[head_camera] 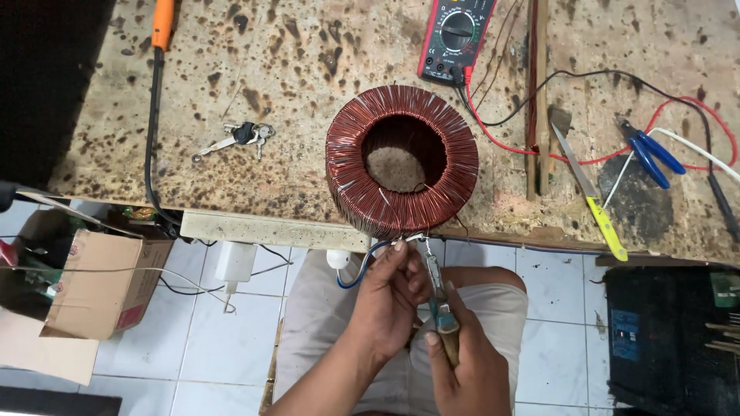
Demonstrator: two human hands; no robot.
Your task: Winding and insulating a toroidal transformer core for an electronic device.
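Note:
A large ring-shaped coil wound with copper wire (401, 158) stands at the front edge of a stained wooden bench (254, 85). My left hand (393, 296) pinches a bared wire end and a blue lead (362, 266) just below the coil. My right hand (462, 362) grips narrow pliers (436, 289) whose tips meet the wire end at my left fingertips. Both hands hover over my lap, off the bench edge.
On the bench lie a red multimeter (455, 35) with red and black leads, blue-handled cutters (651, 154), a yellow-handled knife (593, 196), keys (243, 137) and an orange-handled tool (162, 23). A cardboard box (92, 285) sits on the tiled floor at left, a black case (671, 339) at right.

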